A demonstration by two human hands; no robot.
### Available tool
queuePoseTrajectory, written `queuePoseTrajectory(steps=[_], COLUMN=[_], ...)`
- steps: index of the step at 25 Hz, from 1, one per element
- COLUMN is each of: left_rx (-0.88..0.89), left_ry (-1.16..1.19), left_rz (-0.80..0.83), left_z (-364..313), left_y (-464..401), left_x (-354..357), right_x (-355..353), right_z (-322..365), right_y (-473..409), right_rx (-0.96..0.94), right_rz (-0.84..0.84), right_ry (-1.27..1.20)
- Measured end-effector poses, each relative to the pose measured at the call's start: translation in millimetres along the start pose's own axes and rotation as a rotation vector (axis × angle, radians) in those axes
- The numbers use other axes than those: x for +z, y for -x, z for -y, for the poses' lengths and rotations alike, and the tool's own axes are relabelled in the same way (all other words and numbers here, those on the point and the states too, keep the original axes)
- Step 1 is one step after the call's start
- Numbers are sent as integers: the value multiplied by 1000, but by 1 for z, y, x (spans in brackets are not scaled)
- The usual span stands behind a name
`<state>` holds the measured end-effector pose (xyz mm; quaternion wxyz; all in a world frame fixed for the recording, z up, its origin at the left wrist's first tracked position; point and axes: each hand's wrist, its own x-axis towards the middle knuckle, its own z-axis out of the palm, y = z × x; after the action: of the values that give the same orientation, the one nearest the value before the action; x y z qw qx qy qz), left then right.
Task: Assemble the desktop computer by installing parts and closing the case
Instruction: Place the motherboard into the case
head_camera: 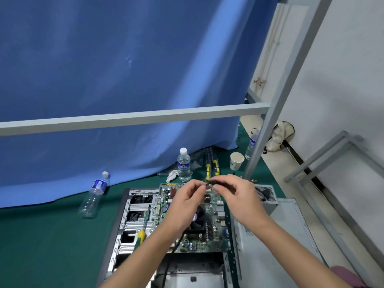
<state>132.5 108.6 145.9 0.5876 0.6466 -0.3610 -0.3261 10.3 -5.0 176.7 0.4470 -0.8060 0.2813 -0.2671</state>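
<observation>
Both hands, left [187, 201] and right [239, 196], pinch small dark part [212, 183] above motherboard [209, 223]; bottle labels unreadable

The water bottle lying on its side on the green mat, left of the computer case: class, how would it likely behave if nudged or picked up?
The lying bottle looks clear and nearly empty, so it is probably very light. On its round side, it would likely roll across the green mat when nudged. Its thin plastic wall may dent under a firm grip.

Counted on the green tabletop [41, 235]:
Three bottles [184, 165] [94, 195] [251, 144], one cup [236, 161], one case [133, 221], one motherboard [212, 223], one screwdriver [141, 235], two hands [185, 206] [241, 200].
</observation>
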Motion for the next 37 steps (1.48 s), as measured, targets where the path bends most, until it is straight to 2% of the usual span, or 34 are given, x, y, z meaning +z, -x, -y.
queuePoseTrajectory(steps=[3,4,6,7,8,9,10,11,12,14,15,17,21,24,29,37], left_rx=[65,44,-126,-206,-249,-267,-274,-280,-287,-313,-330,-359,-414,-412,-437,-609], left_ry=[-30,45,435,627,754,816,852,866,869,867,865,856,830,931,1001,1134], left_rz=[-22,-20,-4,8,7,5,1,-3,-12,-21,-25,-45,-121,-198,-228,-187], left_z=[-5,-4,-2,-1,2,5,8,10,12,20,22,29,38,35,26,12], left_y=[-5,-6,-5,-5,-4,-3,-3,-3,-2,-1,-1,-2,6,9,7,38], left_x=[-26,-34,-48,-54,-61,-68,-76,-84,-91,-105,-112,-122,-136,-152,-172,-134], right_x=[18,23,35,42,50,57,65,73,81,98,108,121,132,127,112,107], right_z=[15,18,19,15,8,-3,-16,-28,-39,-56,-61,-68,-64,-59,-52,-59], right_y=[-14,-18,-25,-26,-27,-28,-27,-23,-19,-12,-9,-9,-18,-21,5,60], right_rx=[170,226,330,377,406,390,338,279,245,228,198,94,98,96,58,54], right_rz=[83,121,217,245,251,246,256,340,474,738,798,769,759,758,749,735], right_ry=[-363,-504,-742,-771,-666,-392,-9,315,523,708,793,963,1038,1019,1034,979])
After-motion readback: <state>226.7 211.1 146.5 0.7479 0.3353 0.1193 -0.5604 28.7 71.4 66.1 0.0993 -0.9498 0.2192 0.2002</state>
